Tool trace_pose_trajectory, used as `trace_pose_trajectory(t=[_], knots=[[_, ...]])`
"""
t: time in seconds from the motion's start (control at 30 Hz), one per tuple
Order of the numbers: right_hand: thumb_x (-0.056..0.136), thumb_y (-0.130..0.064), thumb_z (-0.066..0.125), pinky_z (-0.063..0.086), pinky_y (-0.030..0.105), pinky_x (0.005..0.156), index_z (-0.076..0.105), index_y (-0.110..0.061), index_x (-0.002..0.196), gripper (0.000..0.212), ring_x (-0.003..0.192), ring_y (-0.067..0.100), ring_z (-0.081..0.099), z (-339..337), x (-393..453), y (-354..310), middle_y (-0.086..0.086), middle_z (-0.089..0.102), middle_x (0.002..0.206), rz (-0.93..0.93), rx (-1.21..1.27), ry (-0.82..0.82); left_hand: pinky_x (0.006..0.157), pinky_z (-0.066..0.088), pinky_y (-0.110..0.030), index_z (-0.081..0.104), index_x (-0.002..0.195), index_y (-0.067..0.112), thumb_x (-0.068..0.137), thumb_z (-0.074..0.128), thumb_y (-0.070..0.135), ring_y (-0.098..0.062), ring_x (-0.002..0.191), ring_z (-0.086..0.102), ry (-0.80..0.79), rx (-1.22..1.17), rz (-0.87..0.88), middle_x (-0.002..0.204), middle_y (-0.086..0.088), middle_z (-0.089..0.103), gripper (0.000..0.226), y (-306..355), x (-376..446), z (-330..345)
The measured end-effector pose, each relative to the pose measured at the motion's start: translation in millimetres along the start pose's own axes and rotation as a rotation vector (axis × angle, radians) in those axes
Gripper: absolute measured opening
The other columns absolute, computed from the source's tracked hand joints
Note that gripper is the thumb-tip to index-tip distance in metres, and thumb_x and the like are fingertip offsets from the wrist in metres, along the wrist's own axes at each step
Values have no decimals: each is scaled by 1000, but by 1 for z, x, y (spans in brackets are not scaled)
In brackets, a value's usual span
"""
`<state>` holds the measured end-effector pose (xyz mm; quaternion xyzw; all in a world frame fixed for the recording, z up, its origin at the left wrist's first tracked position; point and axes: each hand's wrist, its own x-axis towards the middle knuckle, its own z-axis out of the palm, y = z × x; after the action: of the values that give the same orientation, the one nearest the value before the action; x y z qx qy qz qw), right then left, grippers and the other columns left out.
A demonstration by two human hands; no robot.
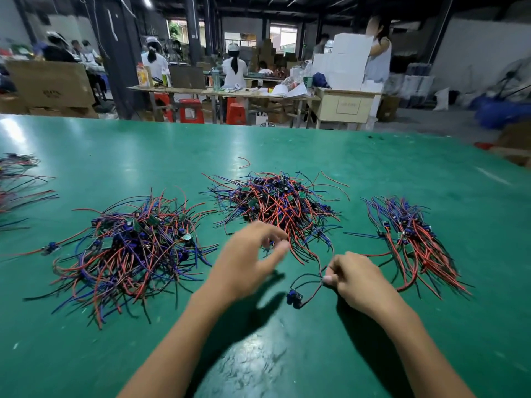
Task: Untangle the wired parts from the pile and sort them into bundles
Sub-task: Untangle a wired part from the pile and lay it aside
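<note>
Three heaps of red, blue and black wired parts lie on the green table (pixel 143 145). A tangled pile (pixel 275 202) sits in the middle, a second tangled pile (pixel 135 248) at the left, and a straighter bundle (pixel 413 239) at the right. My right hand (pixel 353 275) pinches the wires of one wired part (pixel 296 297), whose blue component hangs just above the table below my fingers. My left hand (pixel 250 259) hovers at the near edge of the middle pile, its fingers loosely curled and blurred, holding nothing I can see.
More wires (pixel 17 182) lie at the far left edge of the table. A single loose red wire (pixel 244 162) rests behind the middle pile. Beyond the table, people work at benches with red stools, cardboard boxes and white cartons.
</note>
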<state>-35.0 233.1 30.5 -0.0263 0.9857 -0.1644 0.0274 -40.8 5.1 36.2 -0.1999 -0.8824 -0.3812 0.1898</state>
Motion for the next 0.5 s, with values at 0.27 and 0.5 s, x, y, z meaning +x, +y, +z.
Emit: trace_pose_trajectory(t=[0.27, 0.5], knots=[[97, -24, 66, 48, 19, 72, 57, -28, 93, 11, 83, 6, 64, 19, 4, -5, -13, 65, 85, -315, 547, 462, 80, 54, -25, 67, 120, 24, 87, 77, 29, -5, 80, 63, -193, -75, -89, 99, 9, 69, 34, -8, -5, 22], [88, -20, 68, 48, 33, 86, 64, -35, 101, 20, 95, 7, 58, 14, -8, 19, -14, 61, 99, -13, 354, 417, 78, 52, -22, 70, 118, 18, 92, 73, 28, -3, 76, 64, -102, -67, -182, 96, 3, 70, 28, -10, -4, 18]])
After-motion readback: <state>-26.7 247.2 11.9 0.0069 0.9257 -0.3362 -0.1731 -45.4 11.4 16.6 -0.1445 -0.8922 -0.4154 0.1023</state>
